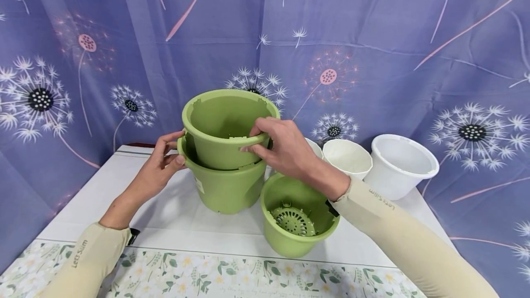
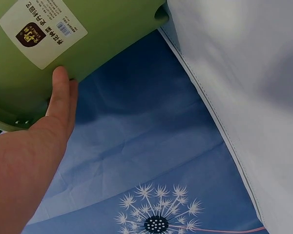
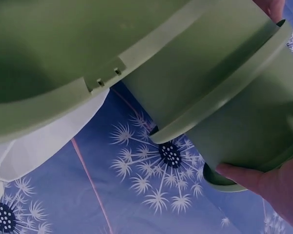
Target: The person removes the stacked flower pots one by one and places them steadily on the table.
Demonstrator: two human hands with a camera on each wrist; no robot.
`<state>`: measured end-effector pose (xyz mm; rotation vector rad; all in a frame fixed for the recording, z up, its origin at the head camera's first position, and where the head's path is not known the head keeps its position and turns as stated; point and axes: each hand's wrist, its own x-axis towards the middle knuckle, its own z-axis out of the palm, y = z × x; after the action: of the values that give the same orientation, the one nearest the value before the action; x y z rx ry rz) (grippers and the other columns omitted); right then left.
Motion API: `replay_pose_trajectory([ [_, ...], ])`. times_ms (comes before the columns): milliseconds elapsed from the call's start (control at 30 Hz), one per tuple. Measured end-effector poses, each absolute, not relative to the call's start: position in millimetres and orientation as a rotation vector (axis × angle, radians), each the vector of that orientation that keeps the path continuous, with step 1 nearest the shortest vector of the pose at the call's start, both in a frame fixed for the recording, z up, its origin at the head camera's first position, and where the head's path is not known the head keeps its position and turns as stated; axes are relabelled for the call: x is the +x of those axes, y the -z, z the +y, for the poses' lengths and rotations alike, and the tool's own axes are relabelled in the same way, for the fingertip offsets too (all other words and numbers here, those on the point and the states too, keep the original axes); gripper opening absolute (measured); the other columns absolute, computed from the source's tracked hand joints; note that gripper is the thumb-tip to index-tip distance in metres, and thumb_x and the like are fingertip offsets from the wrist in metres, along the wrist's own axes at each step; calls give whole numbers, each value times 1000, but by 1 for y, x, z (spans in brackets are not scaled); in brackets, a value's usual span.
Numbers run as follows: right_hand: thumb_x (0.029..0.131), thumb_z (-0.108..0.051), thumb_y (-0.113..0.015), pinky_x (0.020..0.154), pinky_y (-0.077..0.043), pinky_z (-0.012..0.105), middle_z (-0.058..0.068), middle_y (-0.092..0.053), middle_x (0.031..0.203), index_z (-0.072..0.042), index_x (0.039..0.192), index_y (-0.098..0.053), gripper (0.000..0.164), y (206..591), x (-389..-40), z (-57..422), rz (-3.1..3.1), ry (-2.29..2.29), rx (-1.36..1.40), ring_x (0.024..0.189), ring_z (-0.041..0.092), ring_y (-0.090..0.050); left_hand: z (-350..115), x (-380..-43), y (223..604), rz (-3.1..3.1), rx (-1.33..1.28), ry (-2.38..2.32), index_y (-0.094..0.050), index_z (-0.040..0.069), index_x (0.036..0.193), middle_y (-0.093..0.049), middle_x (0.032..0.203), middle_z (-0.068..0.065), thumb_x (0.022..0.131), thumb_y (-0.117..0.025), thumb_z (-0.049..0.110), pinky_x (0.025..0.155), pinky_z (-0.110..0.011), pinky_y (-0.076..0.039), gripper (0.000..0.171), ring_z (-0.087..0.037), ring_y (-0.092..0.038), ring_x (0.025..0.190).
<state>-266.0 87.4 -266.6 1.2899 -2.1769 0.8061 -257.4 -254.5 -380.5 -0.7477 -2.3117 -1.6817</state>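
A green plastic flower pot [image 1: 219,153] sits partly inside a larger green pot [image 1: 232,190], its upper half standing above the larger one's rim. My right hand [image 1: 285,146] pinches the upper pot's near right rim, with the thumb [image 3: 237,175] against the outer wall. On the left, my left hand [image 1: 157,167] grips the larger pot's rim, thumb outside. A white printed label [image 2: 44,31] shows on the larger pot in the left wrist view. Below my right forearm stands another green pot [image 1: 275,238] with a slotted round insert [image 1: 291,222] at its bottom.
To the right stand a white pot [image 1: 383,169] and a cream faceted pot [image 1: 348,157], with another pale pot partly hidden behind my right hand. A white cloth [image 1: 174,224] covers the table, with a floral strip [image 1: 232,275] at the front. A purple dandelion curtain [image 1: 232,26] hangs behind.
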Motion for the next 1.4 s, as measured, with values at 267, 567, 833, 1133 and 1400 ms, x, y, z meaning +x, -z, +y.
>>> replay_pose_trajectory([
  [267, 89, -15, -88, 59, -49, 28, 0, -71, 85, -8, 90, -69, 20, 259, -266, 91, -2143, -826, 1267, 66, 17, -59, -254, -256, 380, -2300, -758, 1689, -23, 12, 167, -45, 137, -23, 114, -46, 7, 95, -23, -59, 58, -3, -66, 117],
  [567, 87, -14, -90, 57, -45, 26, 0, -72, 85, -9, 89, -70, 20, 249, -266, 97, -2100, -838, 1232, 64, 13, -53, -254, -259, 383, -2300, -759, 1693, -22, 12, 167, -45, 138, -24, 114, -46, 7, 95, -21, -59, 58, -5, -67, 115],
  [833, 86, -11, -90, 55, -49, 24, 0, -74, 87, -8, 89, -70, 20, 242, -266, 101, -2067, -872, 1226, 69, 10, -62, -254, -259, 382, -2285, -761, 1710, -23, 11, 166, -45, 137, -25, 114, -46, 7, 96, -22, -59, 57, -5, -67, 116],
  [1133, 84, -12, -92, 63, -52, 28, -1, -75, 86, -9, 89, -69, 23, 234, -265, 105, -2010, -868, 1196, 72, 11, -66, -255, -259, 382, -2294, -764, 1692, -22, 11, 166, -45, 138, -25, 114, -46, 7, 96, -23, -59, 58, -4, -67, 116],
  [1400, 84, -12, -92, 70, -58, 29, -1, -76, 86, -9, 89, -70, 23, 228, -260, 109, -2022, -895, 1161, 78, 12, -71, -256, -259, 384, -2306, -758, 1689, -22, 12, 166, -45, 140, -24, 114, -47, 9, 97, -23, -58, 58, -8, -67, 119],
])
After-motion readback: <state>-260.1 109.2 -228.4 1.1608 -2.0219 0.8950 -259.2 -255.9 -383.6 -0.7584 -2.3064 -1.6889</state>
